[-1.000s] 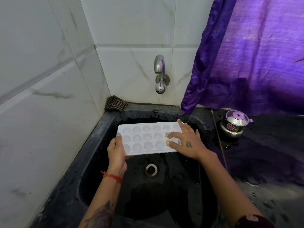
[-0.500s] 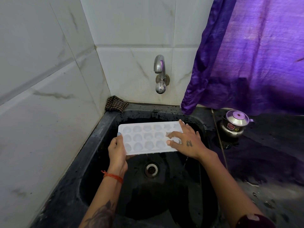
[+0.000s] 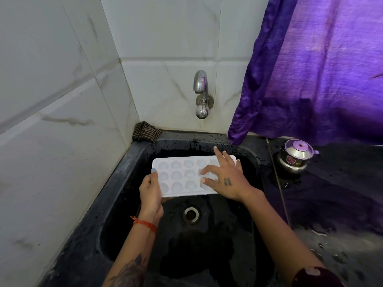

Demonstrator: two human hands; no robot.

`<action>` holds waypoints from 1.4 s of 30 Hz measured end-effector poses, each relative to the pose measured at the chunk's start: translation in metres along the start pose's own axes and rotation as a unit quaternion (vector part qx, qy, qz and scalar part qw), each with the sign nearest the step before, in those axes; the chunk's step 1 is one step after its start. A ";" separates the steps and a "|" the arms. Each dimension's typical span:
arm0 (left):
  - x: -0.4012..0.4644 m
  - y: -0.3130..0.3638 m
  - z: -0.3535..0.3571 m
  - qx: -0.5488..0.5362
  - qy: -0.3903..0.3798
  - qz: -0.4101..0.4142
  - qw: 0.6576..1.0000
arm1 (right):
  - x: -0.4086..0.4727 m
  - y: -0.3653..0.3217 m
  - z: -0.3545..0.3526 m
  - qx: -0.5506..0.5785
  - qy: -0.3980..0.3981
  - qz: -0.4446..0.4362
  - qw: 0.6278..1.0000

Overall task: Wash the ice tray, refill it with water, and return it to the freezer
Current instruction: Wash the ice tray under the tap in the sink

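Note:
A white ice tray (image 3: 180, 176) with rounded cells is held level over the black sink (image 3: 124, 204), cells facing up. My left hand (image 3: 150, 193) grips its left end, thumb on the rim. Spread flat over the tray's right part lies my right hand (image 3: 226, 177), its fingertips resting in the cells and hiding that end. The steel tap (image 3: 201, 94) sticks out of the tiled wall above the tray, and no water runs from it. The drain (image 3: 190, 214) lies just below the tray.
A checked cloth (image 3: 146, 131) is bunched in the sink's back left corner. A small steel kettle (image 3: 295, 157) stands on the wet black counter (image 3: 331, 204) at the right. A purple curtain (image 3: 310, 69) hangs down to the counter behind it. White tiled walls close off the left and back.
The tray and both hands have shifted only slightly. My right hand's fingers have spread and slid a little over the tray's cells.

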State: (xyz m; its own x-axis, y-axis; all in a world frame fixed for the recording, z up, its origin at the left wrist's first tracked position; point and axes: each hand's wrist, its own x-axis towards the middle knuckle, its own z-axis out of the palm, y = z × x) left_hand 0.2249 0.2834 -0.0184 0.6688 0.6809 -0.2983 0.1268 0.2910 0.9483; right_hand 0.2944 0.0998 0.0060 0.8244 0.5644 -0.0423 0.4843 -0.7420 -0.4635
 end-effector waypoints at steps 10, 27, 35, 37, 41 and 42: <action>-0.003 0.003 -0.002 -0.001 0.002 -0.002 1.000 | -0.001 -0.004 0.002 -0.026 -0.036 0.011 0.999; -0.004 0.004 -0.002 0.005 0.004 0.002 1.000 | -0.003 -0.004 0.000 -0.026 -0.038 0.016 0.999; -0.006 0.002 -0.002 0.006 -0.004 0.000 1.000 | -0.004 -0.001 0.002 -0.053 -0.017 0.014 0.998; -0.005 0.002 -0.001 0.007 -0.003 -0.001 1.000 | -0.003 -0.003 0.001 -0.033 -0.007 -0.001 0.999; -0.003 0.001 -0.001 0.003 -0.004 -0.002 1.000 | -0.002 -0.007 0.003 -0.020 0.019 -0.029 0.999; -0.003 0.001 -0.001 0.003 -0.003 -0.001 1.000 | -0.001 -0.009 0.003 -0.014 0.022 -0.034 0.999</action>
State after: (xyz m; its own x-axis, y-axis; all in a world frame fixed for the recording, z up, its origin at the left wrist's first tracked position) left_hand 0.2225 0.2824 -0.0166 0.6730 0.6759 -0.3005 0.1327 0.2893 0.9480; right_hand 0.2882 0.1068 0.0076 0.8006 0.5986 0.0270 0.5475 -0.7124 -0.4391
